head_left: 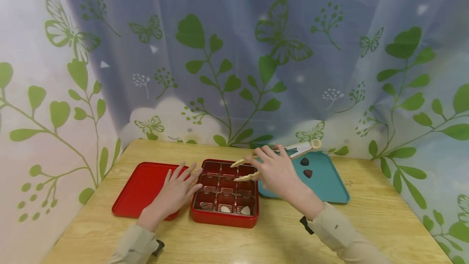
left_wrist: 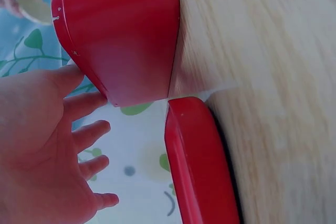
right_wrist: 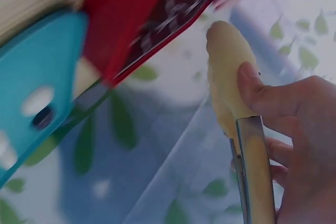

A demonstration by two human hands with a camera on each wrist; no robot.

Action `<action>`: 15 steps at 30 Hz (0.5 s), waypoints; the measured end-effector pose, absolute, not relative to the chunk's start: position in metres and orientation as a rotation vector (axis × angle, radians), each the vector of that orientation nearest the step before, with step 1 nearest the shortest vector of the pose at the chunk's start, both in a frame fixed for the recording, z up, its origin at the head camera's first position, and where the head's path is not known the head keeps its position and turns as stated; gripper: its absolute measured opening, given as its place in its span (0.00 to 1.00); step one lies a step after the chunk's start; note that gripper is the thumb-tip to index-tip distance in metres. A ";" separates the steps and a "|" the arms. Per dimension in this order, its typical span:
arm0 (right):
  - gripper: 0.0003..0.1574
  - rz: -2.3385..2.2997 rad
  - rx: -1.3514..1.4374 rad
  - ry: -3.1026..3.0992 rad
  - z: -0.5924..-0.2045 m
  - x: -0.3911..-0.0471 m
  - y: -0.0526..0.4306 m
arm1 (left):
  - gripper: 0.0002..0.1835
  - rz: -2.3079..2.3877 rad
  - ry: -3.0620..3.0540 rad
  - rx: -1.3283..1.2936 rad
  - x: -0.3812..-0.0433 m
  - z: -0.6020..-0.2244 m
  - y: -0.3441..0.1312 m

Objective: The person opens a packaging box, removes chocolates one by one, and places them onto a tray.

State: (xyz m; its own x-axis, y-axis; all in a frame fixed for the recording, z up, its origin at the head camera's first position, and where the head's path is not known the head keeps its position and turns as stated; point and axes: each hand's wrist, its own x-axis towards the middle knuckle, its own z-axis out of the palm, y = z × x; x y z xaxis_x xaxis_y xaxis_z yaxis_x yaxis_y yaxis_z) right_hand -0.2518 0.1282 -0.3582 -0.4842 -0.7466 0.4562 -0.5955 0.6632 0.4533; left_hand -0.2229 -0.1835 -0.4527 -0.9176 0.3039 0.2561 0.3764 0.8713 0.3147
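Observation:
A pair of metal tongs [head_left: 301, 148] with cream tips is held in my right hand [head_left: 276, 172]. The tips stand apart above a red box [head_left: 224, 217] divided into compartments, and I see nothing between them. Pale pieces [head_left: 245, 210] lie in the front middle and front right compartments; a dark shape in the front left one is hard to make out. My left hand [head_left: 176, 192], fingers spread, reaches to the box's left edge. In the left wrist view, a finger and the thumb of that hand [left_wrist: 37, 135] touch the red rim.
Left of the box lies a red lid [head_left: 141, 186], partly under my left hand. On the right is a blue tray [head_left: 335, 190] with two dark chocolate-like pieces [head_left: 307, 173]; white shapes also show on it in the right wrist view. A patterned curtain [head_left: 234, 72] hangs behind the wooden table [head_left: 286, 235].

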 end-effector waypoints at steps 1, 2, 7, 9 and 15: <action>0.38 -0.325 1.061 -2.229 -0.357 -0.249 0.120 | 0.30 -0.537 -2.847 -0.524 -0.223 -0.453 -0.184; 0.37 -0.336 1.087 -2.224 -0.357 -0.245 0.112 | 0.30 -0.534 -2.848 -0.526 -0.223 -0.453 -0.184; 0.35 -0.455 1.169 -2.272 -0.353 -0.229 0.073 | 0.29 -0.533 -2.852 -0.525 -0.223 -0.452 -0.185; 0.35 -0.531 1.190 -2.308 -0.353 -0.224 0.060 | 0.29 -0.528 -2.856 -0.525 -0.223 -0.452 -0.185; 0.31 -0.703 1.221 -2.326 -0.359 -0.216 0.030 | 0.29 -0.528 -2.861 -0.527 -0.223 -0.452 -0.184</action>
State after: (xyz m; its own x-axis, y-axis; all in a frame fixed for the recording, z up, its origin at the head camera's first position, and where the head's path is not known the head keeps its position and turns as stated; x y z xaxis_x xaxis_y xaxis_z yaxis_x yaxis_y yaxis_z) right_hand -0.2159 0.0298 -0.3586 -0.5266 -0.8404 0.1283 -0.6286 0.4865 0.6068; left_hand -0.2234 -0.1844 -0.4522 -0.9201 0.3090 0.2406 0.3745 0.8740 0.3097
